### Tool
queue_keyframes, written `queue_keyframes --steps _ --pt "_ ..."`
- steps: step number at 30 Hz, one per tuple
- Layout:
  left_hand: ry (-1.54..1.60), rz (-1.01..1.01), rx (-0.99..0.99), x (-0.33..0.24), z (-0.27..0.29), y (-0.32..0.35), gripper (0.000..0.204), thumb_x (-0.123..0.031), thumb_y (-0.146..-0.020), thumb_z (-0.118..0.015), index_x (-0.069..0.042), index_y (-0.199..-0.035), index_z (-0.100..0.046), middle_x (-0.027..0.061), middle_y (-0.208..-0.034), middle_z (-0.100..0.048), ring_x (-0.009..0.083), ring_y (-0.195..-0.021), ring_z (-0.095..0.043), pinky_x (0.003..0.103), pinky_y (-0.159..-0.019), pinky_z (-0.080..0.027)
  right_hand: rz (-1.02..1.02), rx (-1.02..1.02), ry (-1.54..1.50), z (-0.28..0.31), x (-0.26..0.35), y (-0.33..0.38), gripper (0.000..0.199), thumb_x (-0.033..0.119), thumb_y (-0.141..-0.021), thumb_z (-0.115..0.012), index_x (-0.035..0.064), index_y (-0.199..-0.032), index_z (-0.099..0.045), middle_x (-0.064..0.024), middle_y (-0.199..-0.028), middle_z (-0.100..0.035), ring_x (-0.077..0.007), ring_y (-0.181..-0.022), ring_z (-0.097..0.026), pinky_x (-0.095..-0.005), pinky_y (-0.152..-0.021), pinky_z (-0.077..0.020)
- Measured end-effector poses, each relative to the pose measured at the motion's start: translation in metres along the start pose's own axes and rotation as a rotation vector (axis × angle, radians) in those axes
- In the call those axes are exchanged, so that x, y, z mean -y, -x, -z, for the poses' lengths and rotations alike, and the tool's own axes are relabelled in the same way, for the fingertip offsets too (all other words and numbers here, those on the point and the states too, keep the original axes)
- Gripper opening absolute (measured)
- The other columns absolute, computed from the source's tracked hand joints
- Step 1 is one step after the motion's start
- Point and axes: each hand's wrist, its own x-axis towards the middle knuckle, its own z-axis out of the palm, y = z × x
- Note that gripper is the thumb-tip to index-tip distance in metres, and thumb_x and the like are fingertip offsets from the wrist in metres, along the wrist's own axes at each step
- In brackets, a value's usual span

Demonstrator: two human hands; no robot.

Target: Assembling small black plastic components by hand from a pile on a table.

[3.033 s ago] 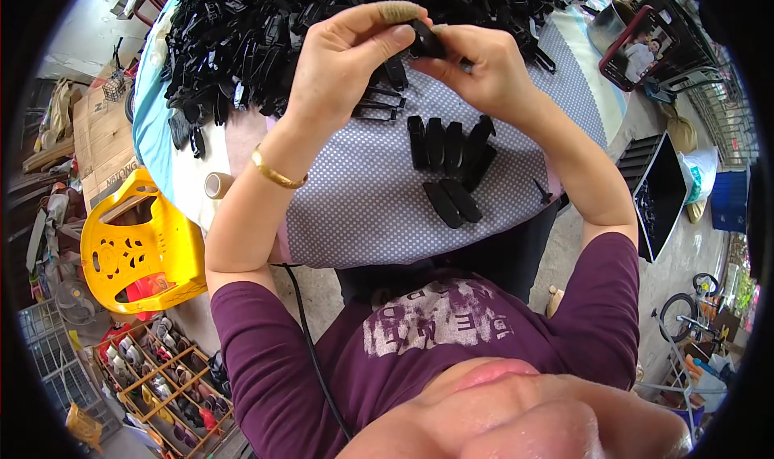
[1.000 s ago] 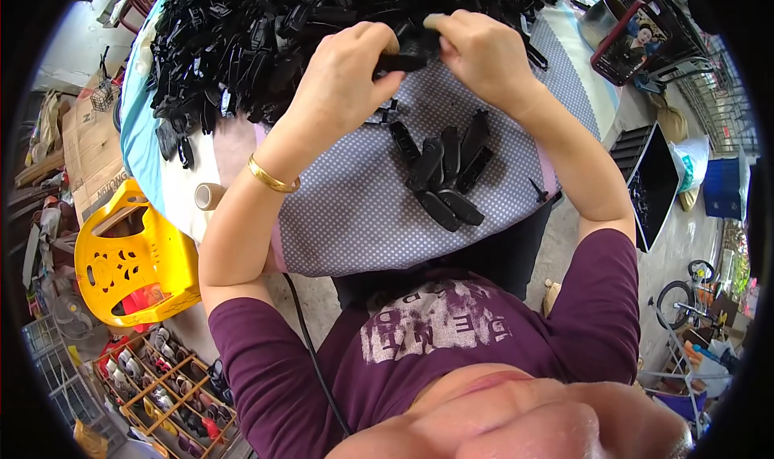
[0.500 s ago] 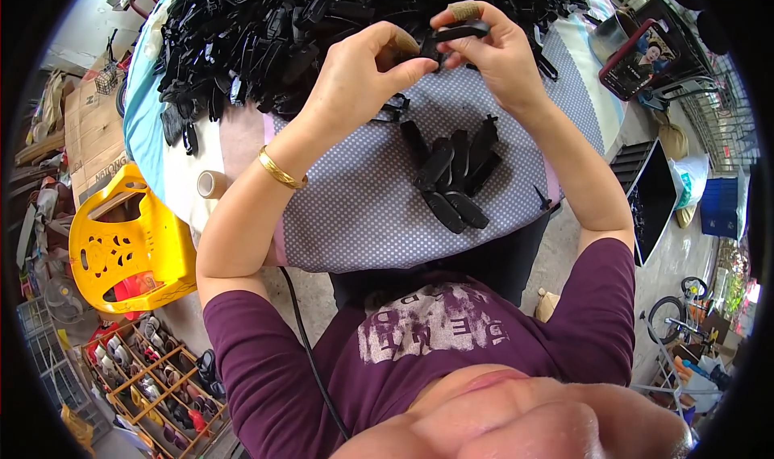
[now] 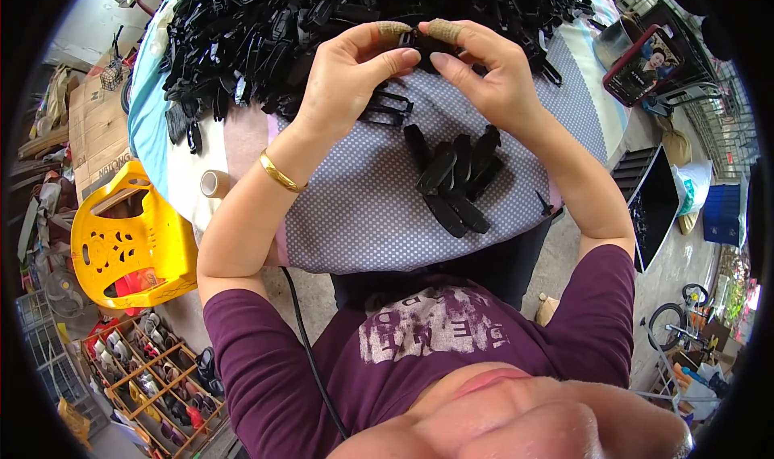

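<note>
The left hand [image 4: 347, 76] and right hand [image 4: 493, 68], half-curled, meet at a black piece [image 4: 409, 38]; which grips it, I cannot tell. A weak pinch could lose it in the black pile [image 4: 266, 40].

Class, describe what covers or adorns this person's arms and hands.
Dark purple fabric sleeves end around the elbows. A shiny gold-coloured bangle circles the left wrist. Tan, textured finger wraps cover an index finger on the left hand and right hand; neither wears a glove.

We see even, bright light, soft shadows beside the loose black plastic pieces [image 4: 439, 169] on the white-dotted grey cloth [image 4: 347, 217], and fisheye bending toward the dark rim.
</note>
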Motion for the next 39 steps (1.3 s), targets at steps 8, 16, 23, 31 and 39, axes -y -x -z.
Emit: queue_keyframes --steps 8,16,23,31,39 --pt "-0.252 -0.109 -0.029 -0.005 -0.003 0.004 0.027 -0.004 -0.08 -0.067 0.005 -0.105 -0.061 0.0099 -0.089 -0.068 0.0119 -0.081 -0.064 0.021 -0.075 -0.051 0.061 -0.016 0.052 0.0 -0.001 0.002 0.038 0.003 -0.077 -0.067 0.0016 -0.114 -0.059 -0.0075 -0.1 -0.064 -0.0127 -0.087 -0.061 -0.0243 -0.074 -0.05" --pt "-0.051 -0.109 -0.066 0.0 -0.011 0.007 0.032 -0.005 -0.081 -0.066 0.004 -0.111 -0.06 0.009 -0.092 -0.067 0.0107 -0.084 -0.063 0.02 -0.076 -0.05 0.133 -0.127 0.166 -0.009 0.003 0.0 0.032 0.009 -0.072 -0.074 0.0016 -0.1 -0.061 -0.0056 -0.094 -0.062 -0.0119 -0.08 -0.059 -0.0228 -0.068 -0.0481" --pt "-0.095 -0.2 0.118 -0.004 0.003 0.003 0.026 -0.006 -0.08 -0.067 -0.001 -0.105 -0.065 0.0054 -0.092 -0.067 0.0093 -0.084 -0.061 0.019 -0.077 -0.05 -0.245 0.146 -0.105 -0.003 0.007 0.002 0.035 0.022 -0.077 -0.073 0.0016 -0.103 -0.062 -0.0016 -0.079 -0.062 -0.0071 -0.07 -0.055 -0.0216 -0.061 -0.0448" --pt "-0.303 -0.218 0.193 -0.012 0.012 -0.003 0.029 -0.009 -0.079 -0.069 -0.004 -0.107 -0.065 0.0047 -0.097 -0.066 0.0108 -0.083 -0.061 0.021 -0.077 -0.05 -0.088 0.189 0.07 -0.002 -0.002 -0.001 0.029 0.018 -0.074 -0.074 0.0004 -0.095 -0.065 -0.0046 -0.072 -0.059 -0.0096 -0.062 -0.053 -0.0231 -0.056 -0.0427" --pt "-1.261 -0.556 0.271 -0.033 0.037 -0.008 0.02 -0.003 -0.075 -0.061 -0.008 -0.093 -0.068 0.0055 -0.095 -0.062 0.024 -0.091 -0.054 0.032 -0.082 -0.045 0.153 0.793 0.029 0.018 -0.003 -0.002 0.032 0.029 -0.081 -0.065 -0.0005 -0.093 -0.064 -0.0097 -0.09 -0.06 -0.0205 -0.074 -0.059 -0.0294 -0.062 -0.0474"
